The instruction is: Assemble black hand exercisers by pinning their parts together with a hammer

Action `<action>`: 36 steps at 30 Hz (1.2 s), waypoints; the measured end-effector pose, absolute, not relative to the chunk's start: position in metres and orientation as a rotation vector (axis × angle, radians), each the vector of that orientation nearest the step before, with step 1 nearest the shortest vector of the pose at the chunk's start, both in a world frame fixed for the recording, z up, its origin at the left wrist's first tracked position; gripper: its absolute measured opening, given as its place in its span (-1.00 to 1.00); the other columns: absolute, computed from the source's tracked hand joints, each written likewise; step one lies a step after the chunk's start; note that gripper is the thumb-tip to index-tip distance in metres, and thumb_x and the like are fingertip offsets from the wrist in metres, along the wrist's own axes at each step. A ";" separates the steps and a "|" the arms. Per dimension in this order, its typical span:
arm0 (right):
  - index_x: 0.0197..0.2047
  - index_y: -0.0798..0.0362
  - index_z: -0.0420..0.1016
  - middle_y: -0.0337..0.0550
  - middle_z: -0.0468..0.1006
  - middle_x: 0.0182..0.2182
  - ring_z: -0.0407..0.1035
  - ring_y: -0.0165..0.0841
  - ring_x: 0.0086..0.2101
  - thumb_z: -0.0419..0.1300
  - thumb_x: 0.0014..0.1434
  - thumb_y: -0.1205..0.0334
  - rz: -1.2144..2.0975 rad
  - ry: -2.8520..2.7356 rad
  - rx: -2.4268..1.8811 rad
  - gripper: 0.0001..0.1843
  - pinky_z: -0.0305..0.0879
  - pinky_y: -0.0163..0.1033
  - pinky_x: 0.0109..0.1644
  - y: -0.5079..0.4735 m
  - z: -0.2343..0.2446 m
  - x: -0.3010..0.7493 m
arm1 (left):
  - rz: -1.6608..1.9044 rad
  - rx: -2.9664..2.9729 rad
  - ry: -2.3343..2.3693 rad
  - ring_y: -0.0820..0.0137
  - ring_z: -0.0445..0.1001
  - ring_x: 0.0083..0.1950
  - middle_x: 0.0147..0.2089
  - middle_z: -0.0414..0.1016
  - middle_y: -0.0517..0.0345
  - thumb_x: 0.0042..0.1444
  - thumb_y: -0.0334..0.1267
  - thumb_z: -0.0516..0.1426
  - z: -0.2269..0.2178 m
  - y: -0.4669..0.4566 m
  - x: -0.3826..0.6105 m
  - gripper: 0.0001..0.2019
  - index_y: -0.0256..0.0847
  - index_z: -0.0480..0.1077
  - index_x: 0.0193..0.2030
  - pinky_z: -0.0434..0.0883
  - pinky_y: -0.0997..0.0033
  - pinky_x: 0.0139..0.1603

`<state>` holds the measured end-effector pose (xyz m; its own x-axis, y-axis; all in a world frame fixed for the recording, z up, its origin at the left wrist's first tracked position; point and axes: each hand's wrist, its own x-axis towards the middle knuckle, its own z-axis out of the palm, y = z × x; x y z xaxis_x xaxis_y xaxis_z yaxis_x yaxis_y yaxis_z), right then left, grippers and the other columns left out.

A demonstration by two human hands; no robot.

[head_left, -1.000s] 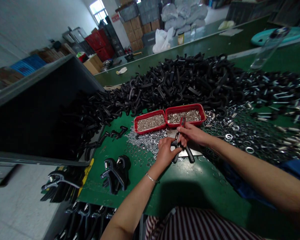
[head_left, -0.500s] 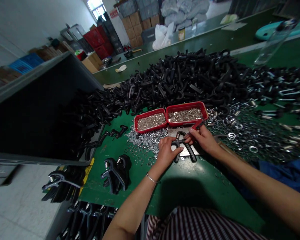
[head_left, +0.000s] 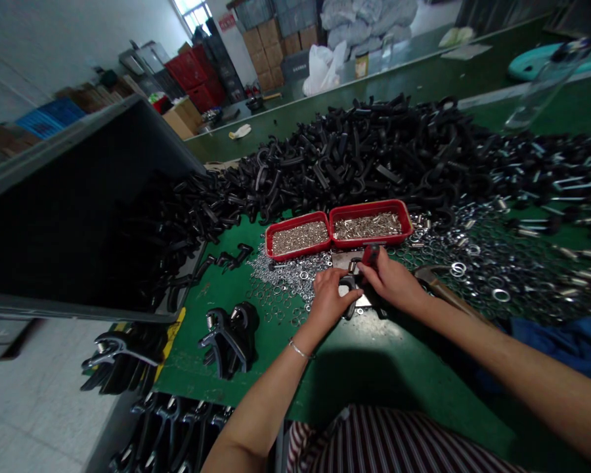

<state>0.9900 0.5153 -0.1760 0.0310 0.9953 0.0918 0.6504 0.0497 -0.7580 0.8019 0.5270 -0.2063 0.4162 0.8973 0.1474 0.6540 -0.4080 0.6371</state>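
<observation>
A black spring clamp (head_left: 347, 307) lies on a small metal plate (head_left: 341, 261), its metal spring showing at the top. My left hand (head_left: 328, 295) grips the clamp from the left, thumb across its arm. Closed round a red-handled tool (head_left: 371, 255), my right hand (head_left: 390, 279) is over the clamp's right side; the tool's working end is hidden. Just beyond stand two red trays (head_left: 297, 251) of small metal pins. Loose washers and rings (head_left: 280, 289) lie around the plate.
A heap of black clamp parts (head_left: 354, 151) spreads along the back, out of a large grey bin (head_left: 86, 318). Several finished-looking clamps (head_left: 226, 341) stand at the left. A wooden-handled hammer (head_left: 448, 295) lies under my right forearm, near a blue cloth (head_left: 561, 345).
My right hand has turned the red-handled tool more upright and moved it left over the clamp, covering the clamp's right arm. My left hand keeps its hold.
</observation>
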 end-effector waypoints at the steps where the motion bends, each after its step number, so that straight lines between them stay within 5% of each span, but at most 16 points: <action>1: -0.10 0.03 0.24 -0.05 0.58 -0.46 0.52 -0.13 -0.44 0.16 0.27 0.04 0.796 -1.584 -1.592 -0.72 0.37 -0.14 -0.35 0.520 -0.177 0.989 | 0.655 2.185 1.320 0.18 0.31 0.13 0.09 0.45 0.09 0.09 -0.09 0.36 -0.207 0.527 0.802 -0.54 -0.15 0.39 0.08 0.24 0.17 0.20; 5: -0.27 0.00 0.26 -0.22 0.53 -0.55 0.36 -0.38 -0.64 0.20 0.25 -0.04 1.326 -0.997 -1.155 -0.69 0.34 -0.27 -0.54 0.538 -0.177 0.982 | 0.646 2.177 1.354 0.18 0.31 0.14 0.11 0.45 0.09 0.10 -0.08 0.36 -0.207 0.526 0.803 -0.55 -0.14 0.40 0.07 0.23 0.16 0.20; 9: -0.26 0.04 0.33 -0.15 0.60 -0.43 0.49 -0.40 -0.48 0.22 0.26 -0.06 1.464 -0.655 -0.867 -0.67 0.50 -0.29 -0.37 0.541 -0.171 0.983 | 0.638 2.186 1.349 0.17 0.31 0.15 0.11 0.45 0.11 0.11 -0.08 0.35 -0.207 0.526 0.802 -0.55 -0.12 0.40 0.09 0.22 0.16 0.21; 14: -0.04 -0.04 0.24 -0.19 0.63 -0.39 0.53 -0.30 -0.49 0.30 0.15 -0.16 1.245 -0.966 -1.108 -0.49 0.48 -0.23 -0.47 0.528 -0.181 1.004 | 0.615 2.170 1.368 0.16 0.30 0.16 0.11 0.45 0.08 0.10 -0.09 0.35 -0.207 0.526 0.802 -0.54 -0.13 0.39 0.09 0.22 0.15 0.21; 22: -0.05 -0.06 0.22 -0.23 0.56 -0.48 0.42 -0.33 -0.59 0.12 0.26 -0.20 1.070 -1.197 -1.422 -0.58 0.36 -0.23 -0.52 0.515 -0.180 1.022 | 0.595 2.245 1.293 0.15 0.31 0.19 0.18 0.42 0.02 0.16 -0.03 0.30 -0.205 0.526 0.798 -0.49 -0.14 0.35 0.18 0.24 0.13 0.23; 25: -0.22 -0.02 0.38 -0.18 0.48 -0.58 0.36 -0.32 -0.61 0.18 0.20 -0.18 0.726 -1.487 -1.900 -0.62 0.23 -0.23 -0.53 0.526 -0.171 1.081 | 0.613 2.339 1.233 0.17 0.33 0.20 0.19 0.44 0.04 0.28 -0.09 0.20 -0.190 0.543 0.782 -0.55 -0.07 0.32 0.27 0.24 0.13 0.23; 30: -0.58 -0.03 0.40 -0.06 0.36 -0.64 0.37 -0.14 -0.54 0.34 0.02 -0.22 0.471 -1.823 -2.410 -0.54 0.33 0.02 -0.38 0.535 -0.161 1.177 | 0.613 2.472 1.601 0.17 0.41 0.08 -0.01 0.56 0.05 0.35 -0.24 0.10 -0.156 0.619 0.746 -0.80 -0.13 0.53 -0.01 0.26 0.14 0.18; 33: -0.43 -0.03 0.52 0.06 0.48 -0.44 0.42 -0.05 -0.41 0.30 0.09 -0.15 0.058 -1.889 -2.293 -0.65 0.35 0.05 -0.35 0.541 -0.149 1.162 | 0.236 2.566 1.818 0.11 0.41 0.15 0.03 0.56 -0.06 0.30 -0.29 0.10 -0.147 0.668 0.738 -0.77 -0.19 0.54 0.00 0.27 0.14 0.19; 36: -0.19 0.04 0.61 0.04 0.59 -0.23 0.47 -0.15 -0.28 0.19 0.21 0.16 0.203 -2.171 -1.893 -0.79 0.37 -0.09 -0.23 0.566 -0.139 1.098 | -0.092 2.562 1.878 0.06 0.50 0.03 -0.11 0.59 -0.19 0.19 -0.36 0.14 -0.147 0.693 0.740 -0.82 -0.31 0.58 -0.18 0.35 0.19 0.07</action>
<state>1.0976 0.5658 -0.1386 -0.1223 0.9876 0.0982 0.9522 0.1447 -0.2691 0.7397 0.6932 -0.1468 0.3001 0.9536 -0.0253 0.9514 -0.3011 -0.0638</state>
